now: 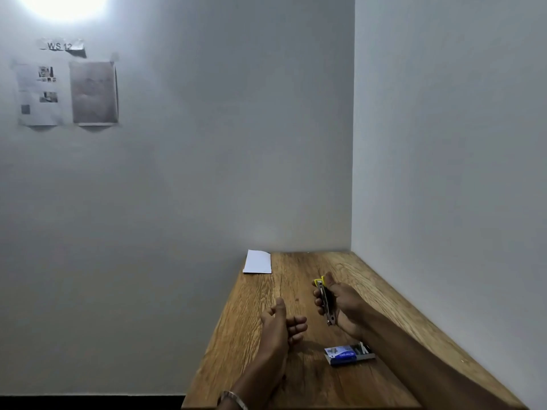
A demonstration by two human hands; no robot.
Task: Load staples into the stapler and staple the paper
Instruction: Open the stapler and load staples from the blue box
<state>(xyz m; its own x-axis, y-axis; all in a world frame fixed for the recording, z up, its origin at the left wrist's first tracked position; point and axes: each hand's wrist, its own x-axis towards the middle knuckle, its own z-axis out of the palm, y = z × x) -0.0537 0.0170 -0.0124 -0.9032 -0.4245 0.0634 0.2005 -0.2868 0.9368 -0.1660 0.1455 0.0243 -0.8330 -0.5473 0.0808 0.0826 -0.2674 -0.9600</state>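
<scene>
My right hand [340,306] grips a small stapler [325,303] with a yellow tip and a metal body, held above the wooden table [296,380]. To its left, my left hand [281,324] hovers over the table with loosely curled fingers and the thumb up; it holds nothing that I can see. A blue box of staples [347,355] lies open on the table under my right forearm. White paper [257,262] lies at the table's far left corner, partly over the edge.
The narrow table stands in a room corner, with a white wall along its right side and another behind it. Its left edge drops off to the floor. Printed sheets [66,93] are taped high on the far wall.
</scene>
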